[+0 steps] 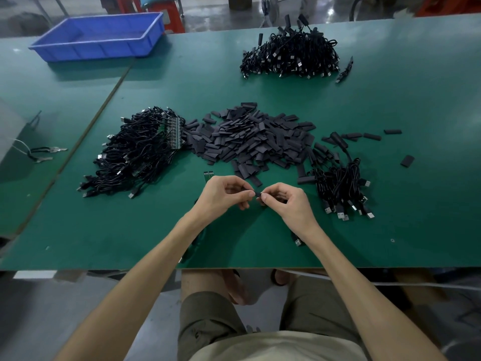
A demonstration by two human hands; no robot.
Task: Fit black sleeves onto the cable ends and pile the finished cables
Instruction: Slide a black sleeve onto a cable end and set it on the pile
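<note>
At the near side of the green table (260,246), our left hand (223,194) and right hand (286,201) pinch a small flat black sleeve (257,194) fingertip to fingertip, best held square to slide over the hidden cable end.

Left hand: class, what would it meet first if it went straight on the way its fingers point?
Its fingers point rightward, so the left hand would first meet the black sleeve it pinches, then likely the right hand.

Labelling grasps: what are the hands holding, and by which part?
Left hand and right hand pinch one small black sleeve between fingertips, one at each end; whether a cable end is inside cannot be told.
</note>
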